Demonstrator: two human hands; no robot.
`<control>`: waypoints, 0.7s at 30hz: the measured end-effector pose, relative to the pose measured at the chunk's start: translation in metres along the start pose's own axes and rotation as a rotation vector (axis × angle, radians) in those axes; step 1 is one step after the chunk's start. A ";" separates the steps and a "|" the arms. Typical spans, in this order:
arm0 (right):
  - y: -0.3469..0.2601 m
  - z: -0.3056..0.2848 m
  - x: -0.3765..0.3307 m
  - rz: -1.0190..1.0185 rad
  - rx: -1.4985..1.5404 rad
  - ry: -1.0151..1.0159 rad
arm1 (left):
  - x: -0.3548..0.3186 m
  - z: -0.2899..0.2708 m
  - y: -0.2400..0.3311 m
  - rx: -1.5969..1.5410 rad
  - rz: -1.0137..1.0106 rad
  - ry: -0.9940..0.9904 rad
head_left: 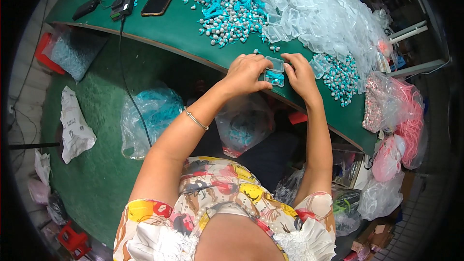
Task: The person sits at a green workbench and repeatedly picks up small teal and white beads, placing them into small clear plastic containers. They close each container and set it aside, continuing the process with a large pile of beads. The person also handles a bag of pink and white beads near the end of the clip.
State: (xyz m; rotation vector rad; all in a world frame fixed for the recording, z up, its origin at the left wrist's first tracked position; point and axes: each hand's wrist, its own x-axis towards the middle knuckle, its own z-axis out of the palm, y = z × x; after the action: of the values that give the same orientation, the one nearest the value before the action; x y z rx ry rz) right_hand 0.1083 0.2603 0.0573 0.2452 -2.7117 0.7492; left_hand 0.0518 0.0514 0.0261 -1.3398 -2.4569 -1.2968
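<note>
A small clear plastic box with its hinged lid raised is at the table's near edge, between my hands. Coiled teal cord lies inside it. My left hand grips the box from the left, thumb at its near corner and fingers by the lid. On the other side, my right hand has its thumb and fingers curled against the lid and box edge. Just beyond are a few loose grey and teal plugs. Beside my right hand lies another clear box.
Heaped on the green table are corded grey and teal plugs, many clear boxes and a smaller plug pile. A phone and a cabled device lie left. Bags of pink cords hang right; an open bag sits below.
</note>
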 end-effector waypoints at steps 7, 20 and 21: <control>-0.005 -0.004 0.000 0.041 0.067 0.017 | -0.002 -0.002 0.002 -0.058 -0.004 0.017; -0.023 0.009 -0.033 -0.083 0.173 0.064 | -0.006 0.012 0.000 0.082 0.135 0.136; -0.025 0.009 -0.034 -0.037 0.222 0.025 | -0.007 0.011 -0.001 0.050 0.128 0.135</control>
State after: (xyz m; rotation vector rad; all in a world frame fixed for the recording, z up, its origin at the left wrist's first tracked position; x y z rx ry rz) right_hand 0.1435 0.2368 0.0500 0.3336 -2.5926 1.0364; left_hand 0.0587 0.0544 0.0158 -1.3270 -2.2603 -1.2445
